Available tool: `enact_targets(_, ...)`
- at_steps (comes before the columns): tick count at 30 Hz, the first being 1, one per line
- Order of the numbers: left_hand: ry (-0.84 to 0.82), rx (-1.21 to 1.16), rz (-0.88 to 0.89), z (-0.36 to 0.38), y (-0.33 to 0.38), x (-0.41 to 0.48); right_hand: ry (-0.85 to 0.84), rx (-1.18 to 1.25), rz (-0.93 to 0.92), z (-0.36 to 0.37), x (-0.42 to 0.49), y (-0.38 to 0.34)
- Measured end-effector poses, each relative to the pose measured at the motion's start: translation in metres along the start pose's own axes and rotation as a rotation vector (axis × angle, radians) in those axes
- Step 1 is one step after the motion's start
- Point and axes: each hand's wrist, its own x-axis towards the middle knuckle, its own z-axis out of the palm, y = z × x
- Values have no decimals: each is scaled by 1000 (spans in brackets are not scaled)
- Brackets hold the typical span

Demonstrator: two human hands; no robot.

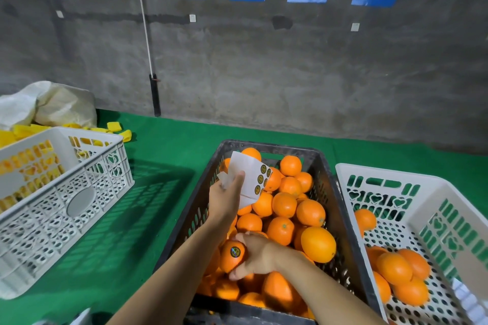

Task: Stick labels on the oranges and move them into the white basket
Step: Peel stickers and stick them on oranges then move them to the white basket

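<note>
A black crate [343, 208] in front of me is heaped with oranges [284, 204]. My right hand [254, 256] grips one orange [232, 254] low over the crate's near left side; a round label shows on its face. My left hand [225, 199] holds a white label sheet [250, 179] upright above the crate, with several round labels along the sheet's right edge. At the right stands a white basket [462, 208] holding several oranges [396, 269] in its near half.
Another white basket [79, 192] sits at the left on the green table cover [171, 148], with yellow items inside and behind it. A white sack [52, 105] lies at the far left. A grey concrete wall with posters runs along the back.
</note>
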Motion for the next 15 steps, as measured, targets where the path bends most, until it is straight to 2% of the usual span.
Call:
enact_targets(2,7,-7,3,0,-2,1,11,-78,2,2,3,-2)
enact_targets(5,39,-9,17,-1,-5,4,45,37,37,-2,2,-5)
enact_targets(7,82,-28,31,-2,-6,7,157,252,39,-11,1,-2)
enact_targets(9,135,-49,35,-2,-7,9,367,515,58,-21,-4,3)
enact_targets(12,193,-70,16,-1,-7,10,672,842,267,-38,-11,7)
enact_targets(15,249,-126,-65,-2,-6,12,812,1237,300,-53,-17,9)
